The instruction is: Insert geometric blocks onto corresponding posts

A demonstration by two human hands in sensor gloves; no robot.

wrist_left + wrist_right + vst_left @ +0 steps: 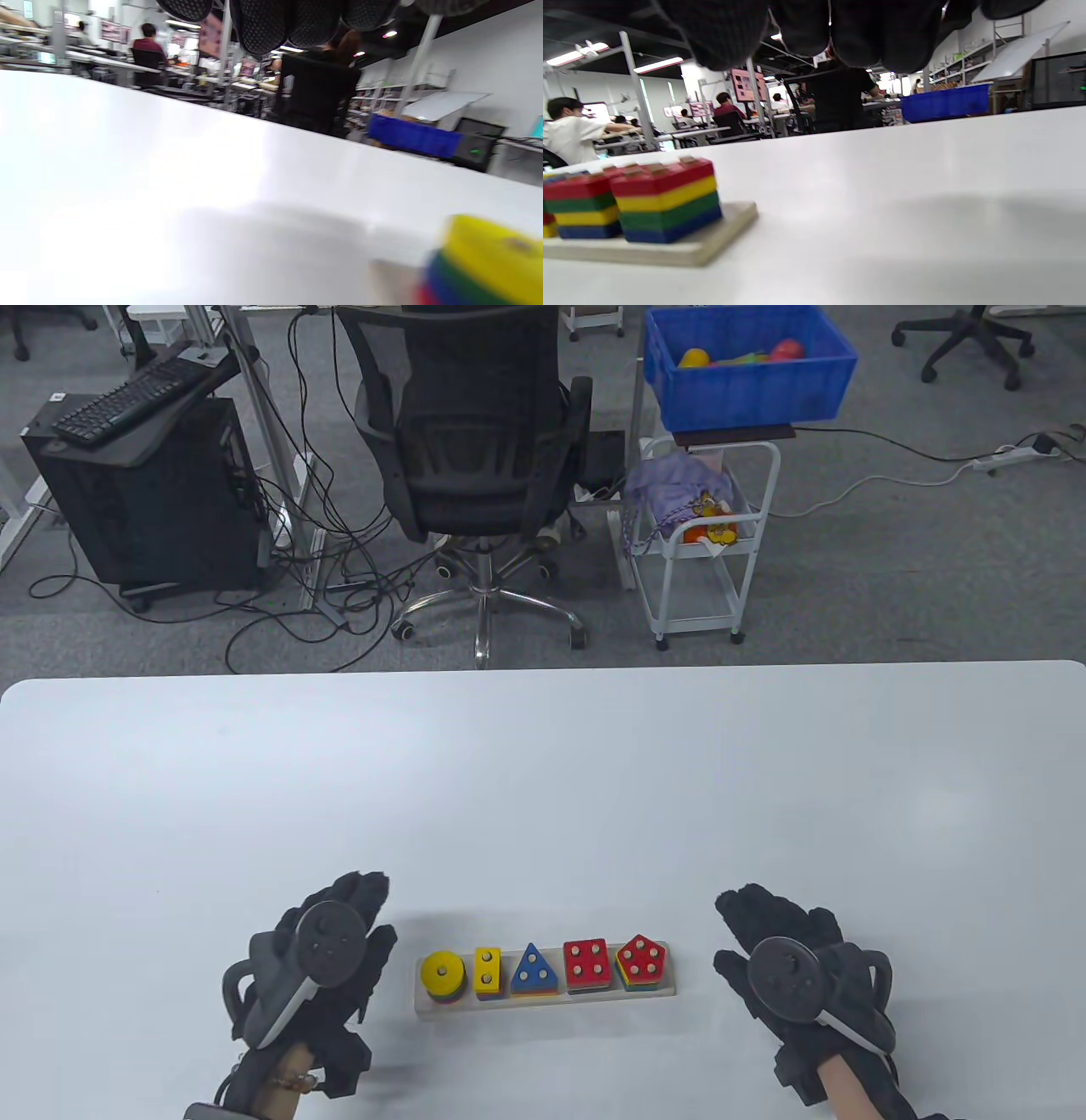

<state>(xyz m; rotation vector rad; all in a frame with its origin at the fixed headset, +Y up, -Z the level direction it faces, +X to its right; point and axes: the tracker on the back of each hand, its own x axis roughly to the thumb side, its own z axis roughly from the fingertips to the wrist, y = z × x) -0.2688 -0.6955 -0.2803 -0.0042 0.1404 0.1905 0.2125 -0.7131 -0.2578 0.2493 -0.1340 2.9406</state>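
Grey carpet, black office chair [475, 449], white cart [704, 534], blue bin [747, 381]

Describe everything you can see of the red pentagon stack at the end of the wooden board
The pentagon stack sits at the right end of the wooden base, beside the red square stack. Its top block is red, with five peg ends showing through its holes; yellow, green and blue layers lie beneath it, as the right wrist view shows. The blocks look like painted wood and sit level and aligned. Neither hand touches it; the right hand lies apart on the table.

bright overhead light | soft shadows | left wrist view blurred, possibly motion
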